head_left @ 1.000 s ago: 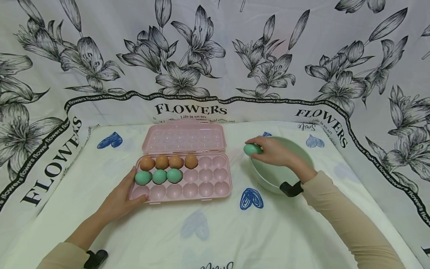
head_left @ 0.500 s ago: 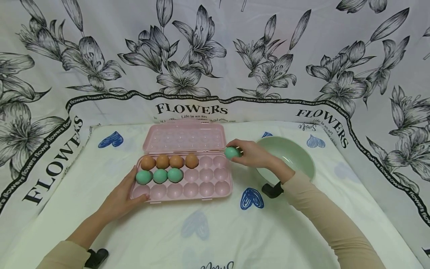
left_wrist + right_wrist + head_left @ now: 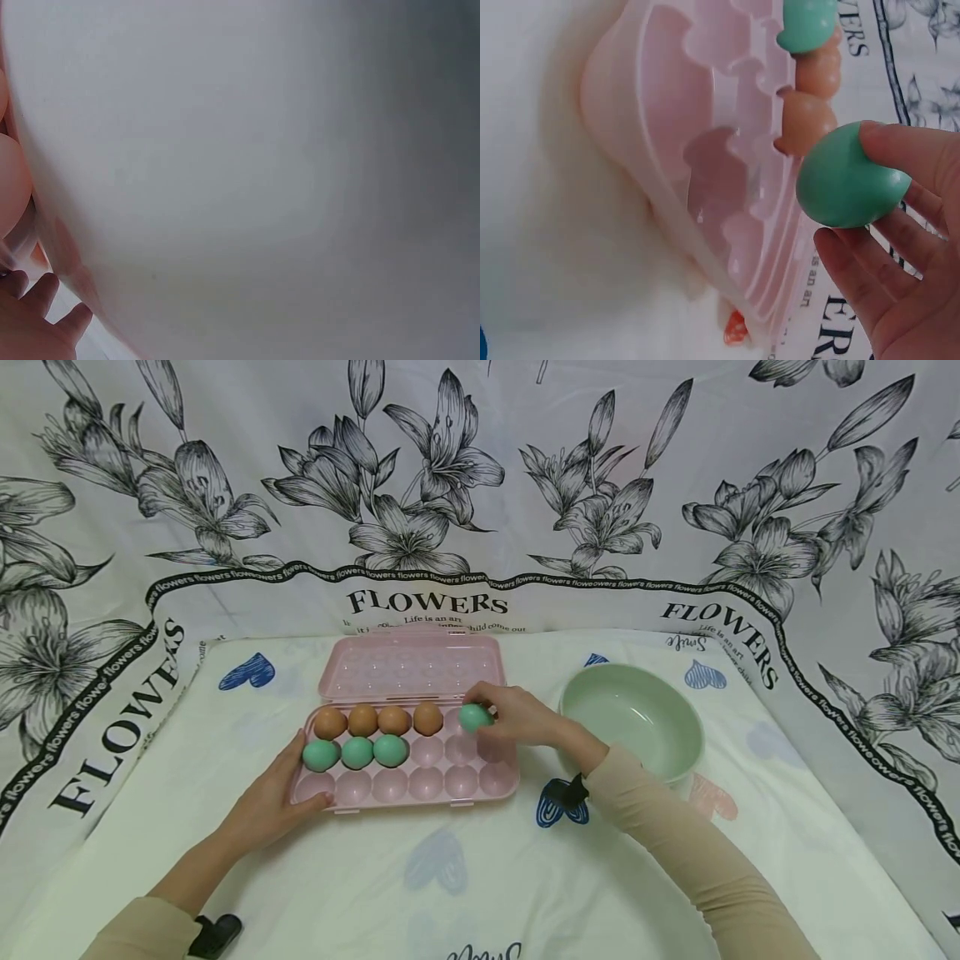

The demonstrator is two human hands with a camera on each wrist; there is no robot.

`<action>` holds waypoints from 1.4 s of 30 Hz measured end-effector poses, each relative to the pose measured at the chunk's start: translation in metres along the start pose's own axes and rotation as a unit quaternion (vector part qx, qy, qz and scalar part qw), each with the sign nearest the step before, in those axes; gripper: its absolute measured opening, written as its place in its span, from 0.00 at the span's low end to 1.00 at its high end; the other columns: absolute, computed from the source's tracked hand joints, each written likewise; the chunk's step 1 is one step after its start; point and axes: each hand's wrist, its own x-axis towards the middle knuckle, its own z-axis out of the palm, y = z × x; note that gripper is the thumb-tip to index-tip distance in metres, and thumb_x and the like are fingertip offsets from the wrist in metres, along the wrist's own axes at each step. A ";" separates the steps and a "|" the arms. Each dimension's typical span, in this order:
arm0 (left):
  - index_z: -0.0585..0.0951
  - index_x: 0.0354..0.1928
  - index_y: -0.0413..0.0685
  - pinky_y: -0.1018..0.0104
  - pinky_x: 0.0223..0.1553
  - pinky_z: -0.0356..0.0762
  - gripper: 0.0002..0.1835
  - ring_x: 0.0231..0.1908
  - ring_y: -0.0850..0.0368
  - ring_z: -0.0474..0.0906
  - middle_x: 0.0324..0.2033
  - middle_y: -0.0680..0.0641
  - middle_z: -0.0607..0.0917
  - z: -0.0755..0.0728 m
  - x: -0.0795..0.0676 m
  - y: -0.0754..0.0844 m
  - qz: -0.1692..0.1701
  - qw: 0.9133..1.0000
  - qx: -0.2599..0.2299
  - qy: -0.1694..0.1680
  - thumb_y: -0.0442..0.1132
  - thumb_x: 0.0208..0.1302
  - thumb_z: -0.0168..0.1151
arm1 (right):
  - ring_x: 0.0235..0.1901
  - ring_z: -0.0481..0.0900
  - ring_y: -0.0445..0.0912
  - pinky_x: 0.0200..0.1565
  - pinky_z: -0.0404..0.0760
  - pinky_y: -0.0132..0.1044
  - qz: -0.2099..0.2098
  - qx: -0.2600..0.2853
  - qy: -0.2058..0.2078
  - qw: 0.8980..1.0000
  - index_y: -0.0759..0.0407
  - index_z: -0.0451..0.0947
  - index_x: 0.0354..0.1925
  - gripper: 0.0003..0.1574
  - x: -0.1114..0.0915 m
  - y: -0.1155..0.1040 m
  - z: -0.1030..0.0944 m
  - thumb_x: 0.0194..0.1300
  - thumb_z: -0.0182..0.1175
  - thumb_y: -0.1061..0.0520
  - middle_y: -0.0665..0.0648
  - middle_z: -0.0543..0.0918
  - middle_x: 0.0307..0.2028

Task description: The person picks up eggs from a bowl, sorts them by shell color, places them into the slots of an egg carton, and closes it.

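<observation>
A pink plastic egg carton (image 3: pixel 498 787) lies with its lid (image 3: pixel 412 667) folded back. Its back row holds several brown eggs (image 3: pixel 363 721); the middle row has three green eggs (image 3: pixel 357 753) at the left. My left hand (image 3: pixel 262 806) grips the carton's left end, thumb on the front rim. My right hand (image 3: pixel 521 717) pinches one more green egg (image 3: pixel 847 180) between thumb and fingers above the right part of the back row. In the right wrist view, that egg is held clear of the cups. The left wrist view catches only some fingertips (image 3: pixel 41 296) beside the carton.
A pale green bowl (image 3: pixel 667 718) stands right of the carton, under and beyond my right forearm. The surface is covered by a white cloth (image 3: pixel 360 885) with heart prints. Behind hangs a flower-printed cloth (image 3: pixel 510 527).
My right hand has carried the green egg leftward from the bowl's rim to above the carton's right end. My left hand has stayed on the carton.
</observation>
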 end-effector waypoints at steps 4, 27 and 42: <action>0.36 0.72 0.48 0.33 0.58 0.56 0.58 0.66 0.32 0.49 0.70 0.35 0.48 0.001 0.000 -0.001 0.003 1.000 0.000 0.003 0.63 0.52 0.62 | 0.43 0.76 0.42 0.46 0.79 0.31 -0.024 0.012 -0.006 1.000 0.55 0.71 0.51 0.24 0.007 -0.006 0.011 0.55 0.63 0.60 0.52 0.79 0.44; 0.37 0.72 0.47 0.34 0.58 0.57 0.57 0.65 0.31 0.51 0.69 0.34 0.50 0.002 -0.001 -0.002 0.013 1.000 -0.005 0.013 0.61 0.53 0.63 | 0.37 0.73 0.37 0.41 0.74 0.25 -0.115 -0.029 -0.041 0.992 0.53 0.73 0.45 0.19 0.030 -0.029 0.051 0.53 0.64 0.63 0.47 0.76 0.41; 0.36 0.72 0.48 0.34 0.58 0.57 0.58 0.66 0.31 0.51 0.70 0.34 0.50 0.004 0.001 -0.004 0.007 1.000 0.003 0.008 0.63 0.52 0.62 | 0.32 0.74 0.38 0.39 0.73 0.25 -0.097 -0.092 -0.030 0.991 0.48 0.75 0.43 0.16 0.034 -0.029 0.059 0.54 0.63 0.60 0.45 0.75 0.37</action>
